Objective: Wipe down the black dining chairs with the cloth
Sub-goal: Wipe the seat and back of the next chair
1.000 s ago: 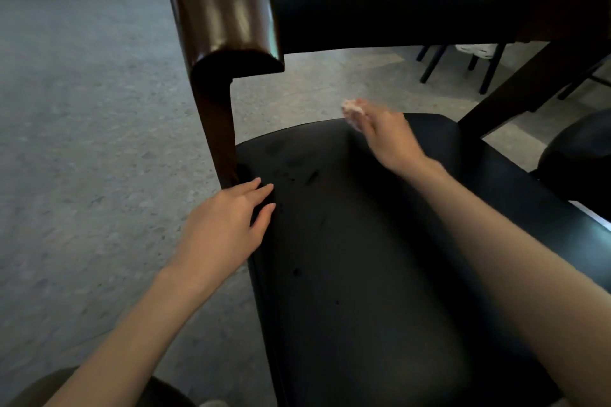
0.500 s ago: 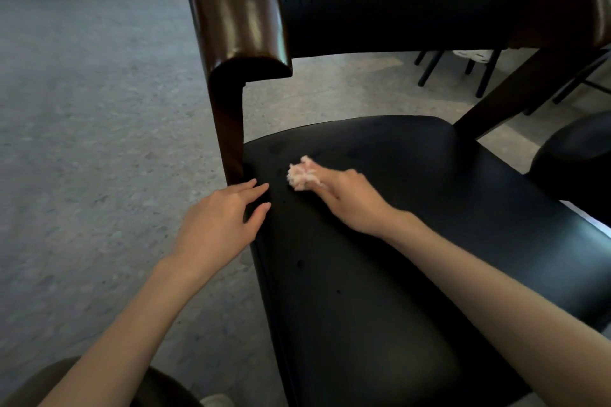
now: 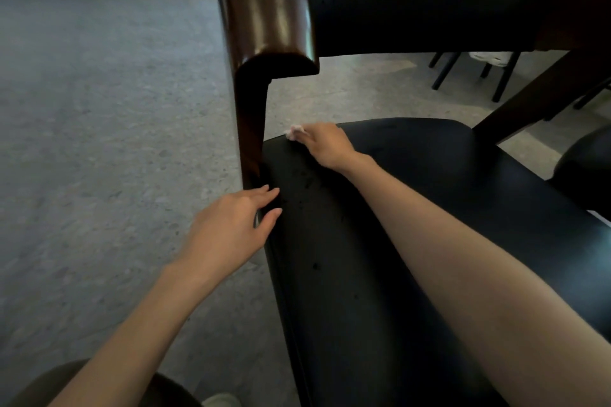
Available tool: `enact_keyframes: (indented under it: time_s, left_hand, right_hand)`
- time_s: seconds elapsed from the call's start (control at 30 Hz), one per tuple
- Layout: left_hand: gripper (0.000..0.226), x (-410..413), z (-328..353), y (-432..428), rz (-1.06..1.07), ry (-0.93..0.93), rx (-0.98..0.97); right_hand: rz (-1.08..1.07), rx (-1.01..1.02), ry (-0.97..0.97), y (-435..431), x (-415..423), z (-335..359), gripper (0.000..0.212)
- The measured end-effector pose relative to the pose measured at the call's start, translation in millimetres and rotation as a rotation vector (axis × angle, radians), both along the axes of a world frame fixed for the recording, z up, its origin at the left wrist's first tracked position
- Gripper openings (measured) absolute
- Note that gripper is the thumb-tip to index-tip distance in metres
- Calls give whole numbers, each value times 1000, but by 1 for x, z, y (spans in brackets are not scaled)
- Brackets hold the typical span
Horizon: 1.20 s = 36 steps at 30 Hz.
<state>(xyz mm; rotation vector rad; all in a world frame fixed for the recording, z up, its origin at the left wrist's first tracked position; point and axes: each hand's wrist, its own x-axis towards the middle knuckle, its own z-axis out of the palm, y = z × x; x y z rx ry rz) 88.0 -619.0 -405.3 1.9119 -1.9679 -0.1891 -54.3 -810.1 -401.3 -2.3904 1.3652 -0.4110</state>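
A black dining chair fills the right half of the view, its padded seat (image 3: 429, 241) glossy and speckled with small marks. The dark wooden back post (image 3: 261, 26) rises at the seat's left rear corner. My right hand (image 3: 327, 145) presses a small whitish cloth (image 3: 293, 131) onto the seat's rear left edge, near the post; only a bit of the cloth shows past my fingers. My left hand (image 3: 231, 228) rests flat on the seat's left edge with its fingers apart, holding nothing.
Grey speckled floor (image 3: 99, 142) spreads to the left and behind. A second black seat (image 3: 588, 168) sits at the right edge. Thin black chair legs (image 3: 443, 73) stand in the background. My knee (image 3: 66, 387) shows at the bottom left.
My right hand has slid the cloth from the seat's left middle back toward the rear left corner. One second ago it was at the rear centre. My left hand has stayed in place.
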Motion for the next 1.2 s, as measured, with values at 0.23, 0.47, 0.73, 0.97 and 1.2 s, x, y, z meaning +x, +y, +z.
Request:
enact_keyframes:
  time_s: [0.23,0.47,0.73,0.97,1.2]
  left_hand:
    - [42,0,4,-3,9,7,3]
    - [42,10,3,5,19,58,47]
    - [46,10,4,6,52,53,38]
    - [47,18,2,9,68,17,81]
    - [46,18,3,8,72,24,114]
  right_hand:
    - [266,6,-85,96,-49,14,32]
    - [190,127,-313,121,-80,44,24]
    - [-20,-32,93,7,0,13,53]
    - [51,-45,66,25,0,10,35]
    - [310,14,5,99,-38,5,41]
